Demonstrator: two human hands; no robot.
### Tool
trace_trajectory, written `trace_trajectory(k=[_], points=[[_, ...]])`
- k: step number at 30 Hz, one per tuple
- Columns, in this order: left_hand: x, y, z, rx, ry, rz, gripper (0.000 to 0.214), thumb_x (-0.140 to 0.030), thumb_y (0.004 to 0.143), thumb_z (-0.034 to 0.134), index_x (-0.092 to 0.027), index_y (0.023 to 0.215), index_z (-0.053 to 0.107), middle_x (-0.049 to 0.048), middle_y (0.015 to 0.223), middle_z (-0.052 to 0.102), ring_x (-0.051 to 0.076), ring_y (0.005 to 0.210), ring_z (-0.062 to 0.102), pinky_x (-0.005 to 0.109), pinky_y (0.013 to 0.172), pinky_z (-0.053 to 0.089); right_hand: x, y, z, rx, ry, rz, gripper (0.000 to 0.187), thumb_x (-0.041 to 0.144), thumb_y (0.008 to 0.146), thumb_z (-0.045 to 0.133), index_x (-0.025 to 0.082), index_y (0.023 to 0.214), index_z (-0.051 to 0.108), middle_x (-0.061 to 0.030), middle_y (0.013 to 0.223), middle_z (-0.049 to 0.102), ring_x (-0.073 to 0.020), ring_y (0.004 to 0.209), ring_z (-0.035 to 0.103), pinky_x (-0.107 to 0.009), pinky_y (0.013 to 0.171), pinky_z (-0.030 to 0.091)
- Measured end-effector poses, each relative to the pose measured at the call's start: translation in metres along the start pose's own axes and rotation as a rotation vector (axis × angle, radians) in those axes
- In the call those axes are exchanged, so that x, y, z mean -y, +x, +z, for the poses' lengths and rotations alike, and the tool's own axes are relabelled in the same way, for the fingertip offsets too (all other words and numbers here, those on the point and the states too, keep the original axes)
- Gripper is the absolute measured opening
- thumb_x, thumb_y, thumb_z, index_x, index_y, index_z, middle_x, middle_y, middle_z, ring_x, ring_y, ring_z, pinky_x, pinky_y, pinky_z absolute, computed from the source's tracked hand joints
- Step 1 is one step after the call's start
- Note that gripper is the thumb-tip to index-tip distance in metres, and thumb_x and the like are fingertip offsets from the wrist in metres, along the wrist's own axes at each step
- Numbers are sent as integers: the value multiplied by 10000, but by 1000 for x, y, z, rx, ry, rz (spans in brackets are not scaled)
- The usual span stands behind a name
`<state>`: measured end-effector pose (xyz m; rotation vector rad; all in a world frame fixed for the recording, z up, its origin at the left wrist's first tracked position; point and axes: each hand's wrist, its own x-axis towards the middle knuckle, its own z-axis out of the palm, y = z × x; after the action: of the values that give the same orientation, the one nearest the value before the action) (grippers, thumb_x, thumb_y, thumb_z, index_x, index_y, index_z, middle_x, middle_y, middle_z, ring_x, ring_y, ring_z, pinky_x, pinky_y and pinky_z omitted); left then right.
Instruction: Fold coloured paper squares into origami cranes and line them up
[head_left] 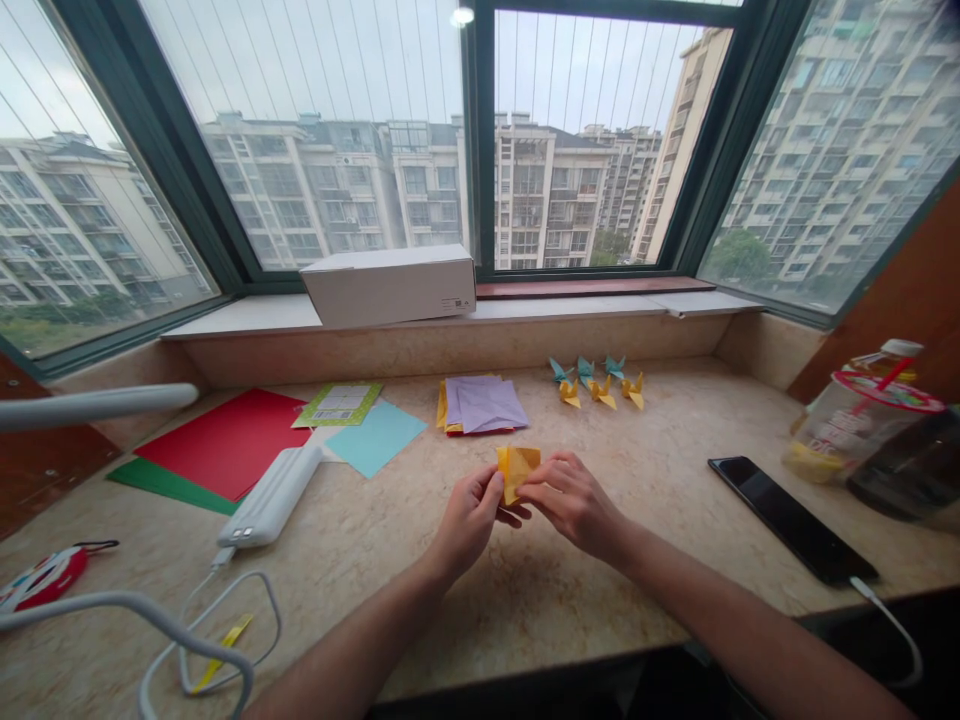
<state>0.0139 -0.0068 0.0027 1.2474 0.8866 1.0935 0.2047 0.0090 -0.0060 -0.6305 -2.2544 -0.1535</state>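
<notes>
A folded piece of yellow origami paper (517, 468) is held up between both hands, a little above the counter. My left hand (472, 515) pinches its left edge between thumb and fingers. From the other side, my right hand (574, 500) grips the lower right part with the fingertips. Beyond the hands lies a stack of folded purple and yellow papers (487, 404). To its right stand several small paper cranes: a back row of blue cranes (586, 369) and a front row of yellow cranes (602, 393).
At left lie red paper (225, 440), green paper (169, 486), light blue paper (379, 438) and a white power bank (274, 495) with a cable. A phone (791, 515) and a plastic cup (847, 420) are at right. A white box (390, 285) rests on the sill.
</notes>
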Motion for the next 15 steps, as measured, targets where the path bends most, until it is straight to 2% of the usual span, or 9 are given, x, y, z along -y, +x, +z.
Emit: trace_trajectory(k=[4,10,15], points=[[1,0,1,12,3,-5,419,-523,880,557,-120,981,611,68,803,700,205,656,724,283,568,567,1,-2,1,-49,4,0,162,96,913,574,201,1016,643,-45,896,699,-187,827,632,-407,875,453],[2,1,2,-9,1,4,428,-537,878,563,-124,983,597,63,806,696,198,671,722,310,628,589,4,0,0,-125,49,46,157,101,898,585,181,1030,619,-79,915,681,-215,883,617,-389,835,495],[3,2,0,-23,0,26,418,-522,884,562,-118,986,595,73,838,695,203,684,722,335,647,596,5,0,3,-156,97,158,69,141,884,623,200,919,638,-65,860,663,-215,831,614,-383,783,489]])
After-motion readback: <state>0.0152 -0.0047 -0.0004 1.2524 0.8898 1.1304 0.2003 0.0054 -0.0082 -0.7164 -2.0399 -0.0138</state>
